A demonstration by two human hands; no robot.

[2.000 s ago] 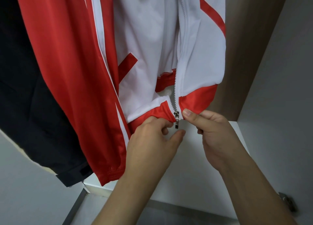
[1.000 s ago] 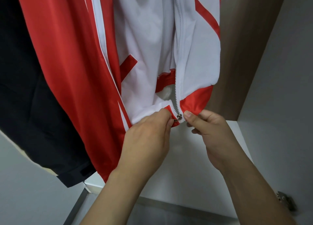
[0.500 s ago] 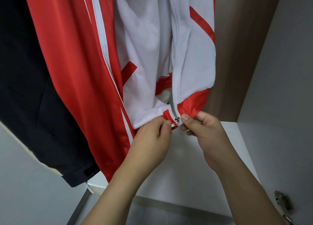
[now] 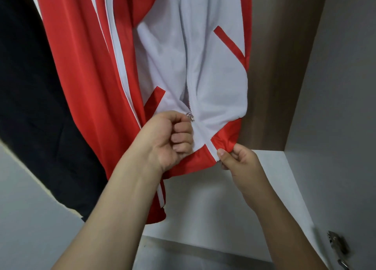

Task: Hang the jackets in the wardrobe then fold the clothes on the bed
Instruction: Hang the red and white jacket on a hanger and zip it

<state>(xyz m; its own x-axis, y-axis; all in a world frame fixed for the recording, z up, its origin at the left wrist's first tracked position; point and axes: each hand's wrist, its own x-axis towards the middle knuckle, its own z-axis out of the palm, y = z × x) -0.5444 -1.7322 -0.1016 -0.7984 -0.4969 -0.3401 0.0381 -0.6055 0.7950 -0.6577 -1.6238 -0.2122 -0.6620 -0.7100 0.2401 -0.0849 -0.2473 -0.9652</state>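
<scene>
A red and white zip jacket (image 4: 215, 82) hangs inside the wardrobe, its top out of view. My left hand (image 4: 168, 137) is curled and pinches the metal zipper pull (image 4: 190, 116), a short way above the hem. Lower right, my right hand (image 4: 236, 157) pinches the red hem band (image 4: 225, 135) beside the zip's bottom end and holds it taut. Below the pull the zip is joined; above it the two front panels gape slightly. A black garment (image 4: 30, 90) hangs to the left of the red sleeve (image 4: 85, 70).
A brown wardrobe side panel (image 4: 280, 66) stands right behind the jacket. A white shelf (image 4: 254, 198) lies below the hem, and a grey wall or door panel (image 4: 343, 106) with a metal hinge (image 4: 336, 243) is at the right.
My left hand has drawn the zipper pull up from the hem, joining the lower part of the zip. My right hand stays pinching the hem and has dropped slightly.
</scene>
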